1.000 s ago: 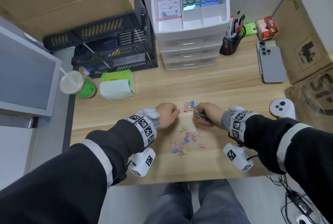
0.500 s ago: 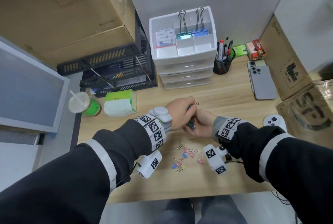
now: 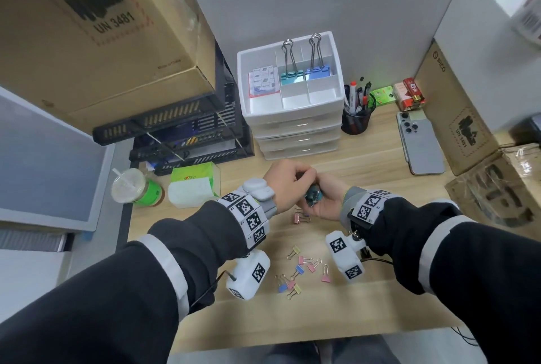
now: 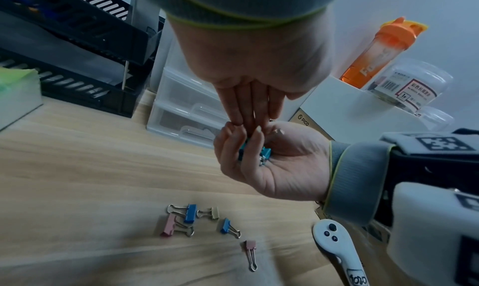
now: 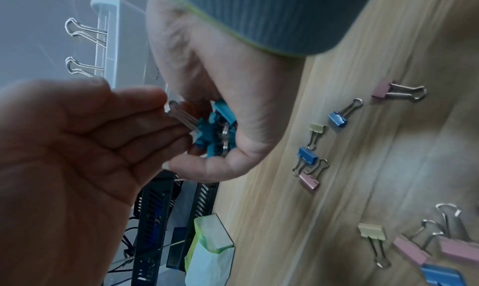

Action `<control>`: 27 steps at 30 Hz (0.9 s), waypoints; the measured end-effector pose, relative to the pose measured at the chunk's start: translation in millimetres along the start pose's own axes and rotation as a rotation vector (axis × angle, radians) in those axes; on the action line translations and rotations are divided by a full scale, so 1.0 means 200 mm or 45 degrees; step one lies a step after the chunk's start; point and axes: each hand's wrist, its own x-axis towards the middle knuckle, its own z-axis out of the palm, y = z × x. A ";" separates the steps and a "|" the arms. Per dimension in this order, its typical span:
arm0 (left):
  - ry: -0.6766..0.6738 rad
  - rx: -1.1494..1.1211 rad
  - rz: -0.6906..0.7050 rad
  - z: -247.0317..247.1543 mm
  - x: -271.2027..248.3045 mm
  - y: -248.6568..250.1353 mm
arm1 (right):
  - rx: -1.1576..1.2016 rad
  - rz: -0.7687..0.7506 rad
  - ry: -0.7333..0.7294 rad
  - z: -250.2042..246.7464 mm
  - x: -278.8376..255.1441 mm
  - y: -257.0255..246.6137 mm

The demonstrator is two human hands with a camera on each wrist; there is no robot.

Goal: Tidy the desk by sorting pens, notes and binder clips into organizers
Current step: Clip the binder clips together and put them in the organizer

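Observation:
Both hands meet above the wooden desk (image 3: 366,164) around a small bunch of teal binder clips (image 3: 313,196) (image 4: 265,153) (image 5: 215,130). My right hand (image 3: 319,188) (image 4: 241,147) lies palm up and cups them with curled fingers. From above, my left hand (image 3: 295,176) (image 5: 207,147) reaches in and pinches the bunch. Several small pink, blue and yellow clips (image 3: 301,270) (image 4: 191,214) lie loose on the desk below the hands. The white drawer organizer (image 3: 289,117) stands behind, its top tray holding notes (image 3: 262,82) and two large clips (image 3: 289,73). The pen cup (image 3: 355,120) is beside it.
A phone (image 3: 421,147) lies at the right by cardboard boxes (image 3: 456,117). A white controller (image 4: 334,247) lies at the right near the desk's front. Tissue pack (image 3: 193,188), drink cup (image 3: 131,188) and black paper trays (image 3: 190,135) are at the left.
Both hands lifted off the desk and came together. The right hand turned palm up with the teal clips, and the left hand closed in on them from above.

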 end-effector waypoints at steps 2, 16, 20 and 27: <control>0.029 0.013 0.007 -0.02 0.01 0.01 | -0.004 0.050 0.008 0.00 0.01 -0.03; 0.255 0.575 -0.038 -0.70 0.38 0.06 | -0.502 -0.039 -0.022 0.35 -0.28 -0.71; 0.215 0.582 -0.015 -0.80 0.50 0.11 | -0.591 -0.260 0.018 0.54 -0.36 -1.01; 0.058 0.585 0.044 -0.84 0.76 0.23 | -0.525 -0.334 0.114 0.77 -0.32 -1.43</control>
